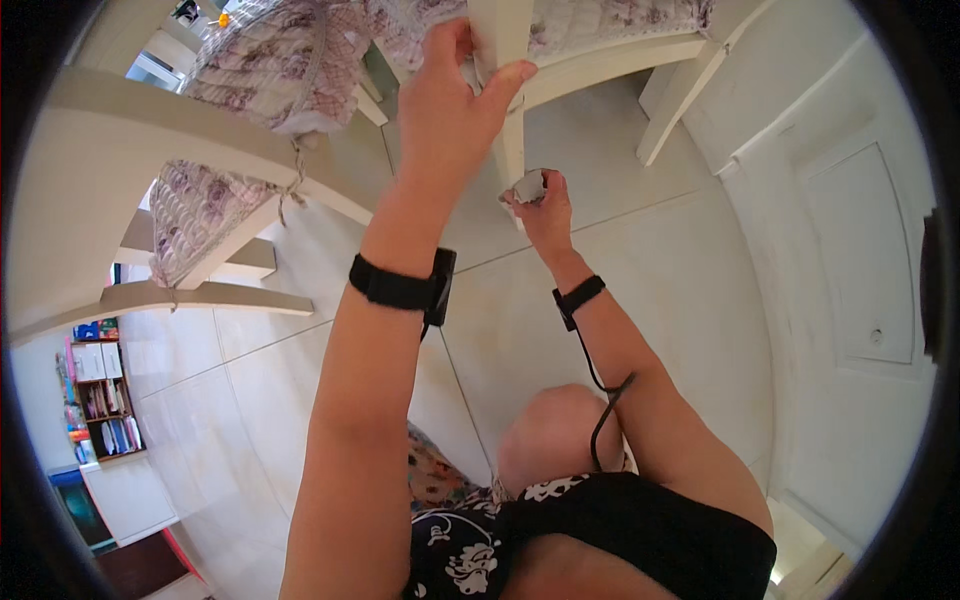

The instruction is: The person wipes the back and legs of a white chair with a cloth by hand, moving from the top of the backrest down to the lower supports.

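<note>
My left hand (461, 97) reaches up to the cream wooden chair (504, 34), fingers on one side of its upright post and thumb on the other. Lower down, my right hand (549, 210) holds a crumpled whitish cloth or tissue (529, 186) against the lower part of the same chair's leg. A quilted floral seat cushion (619, 22) lies on that chair, its edge partly behind the post. Both wrists wear black straps with small devices and cables.
Another cream chair (225, 139) with a tied floral cushion (262, 67) stands at the left. A white wall with a small panel (862, 255) is at the right. A bookshelf (105, 397) stands far left. My bent knee (559, 431) is below my right hand, above the tiled floor (675, 300).
</note>
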`<action>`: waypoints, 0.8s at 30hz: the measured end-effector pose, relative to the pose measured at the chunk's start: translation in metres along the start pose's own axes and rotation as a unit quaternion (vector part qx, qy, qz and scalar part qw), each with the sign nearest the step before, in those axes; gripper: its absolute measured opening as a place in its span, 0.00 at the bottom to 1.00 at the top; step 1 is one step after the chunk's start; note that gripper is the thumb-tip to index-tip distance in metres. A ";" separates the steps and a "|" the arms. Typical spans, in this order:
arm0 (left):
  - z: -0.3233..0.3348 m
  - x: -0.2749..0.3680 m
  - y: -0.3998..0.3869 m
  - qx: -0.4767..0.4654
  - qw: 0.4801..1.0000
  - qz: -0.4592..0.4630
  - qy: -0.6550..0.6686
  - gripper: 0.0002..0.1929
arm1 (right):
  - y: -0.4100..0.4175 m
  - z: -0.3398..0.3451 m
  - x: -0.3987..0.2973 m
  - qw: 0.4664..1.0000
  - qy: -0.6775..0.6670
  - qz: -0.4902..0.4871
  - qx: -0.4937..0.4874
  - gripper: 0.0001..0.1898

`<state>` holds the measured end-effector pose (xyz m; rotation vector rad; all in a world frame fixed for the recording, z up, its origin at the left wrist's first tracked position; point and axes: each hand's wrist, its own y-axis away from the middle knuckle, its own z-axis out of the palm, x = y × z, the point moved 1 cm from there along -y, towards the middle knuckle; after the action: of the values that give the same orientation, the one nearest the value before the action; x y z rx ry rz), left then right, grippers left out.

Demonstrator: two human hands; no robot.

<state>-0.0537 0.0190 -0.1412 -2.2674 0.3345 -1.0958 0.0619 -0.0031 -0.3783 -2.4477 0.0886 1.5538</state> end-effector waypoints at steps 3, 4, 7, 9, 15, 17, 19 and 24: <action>0.005 0.005 -0.001 -0.010 0.998 -0.033 0.046 0.30 | -0.014 0.001 0.000 0.999 -0.037 -0.013 0.018 0.29; 0.008 0.005 -0.001 -0.010 0.998 -0.032 0.046 0.30 | -0.013 0.007 0.007 0.999 0.008 -0.031 0.033 0.28; 0.012 0.007 -0.003 -0.012 0.997 -0.023 0.073 0.30 | -0.017 0.034 0.064 0.995 0.096 0.033 -0.004 0.31; 0.011 0.008 -0.002 -0.013 0.998 -0.011 0.058 0.30 | -0.013 0.045 0.090 0.990 0.124 0.067 -0.026 0.31; 0.015 0.008 -0.004 -0.043 0.997 -0.046 0.054 0.32 | -0.007 0.040 0.105 0.969 0.192 0.131 -0.090 0.27; 0.011 0.004 -0.004 -0.034 0.998 -0.036 0.035 0.32 | -0.011 0.028 0.071 0.973 0.180 0.109 -0.090 0.28; 0.010 -0.002 -0.004 -0.026 0.999 -0.028 0.017 0.32 | -0.020 0.011 0.004 0.997 0.077 0.001 0.004 0.26; 0.012 -0.004 -0.004 -0.007 0.996 -0.023 0.083 0.32 | -0.043 -0.007 -0.049 0.987 0.034 -0.130 0.090 0.26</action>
<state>-0.0467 0.0286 -0.1468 -2.2109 0.3583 -1.3140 0.0541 0.0336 -0.3238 -2.2666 -0.0734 1.2931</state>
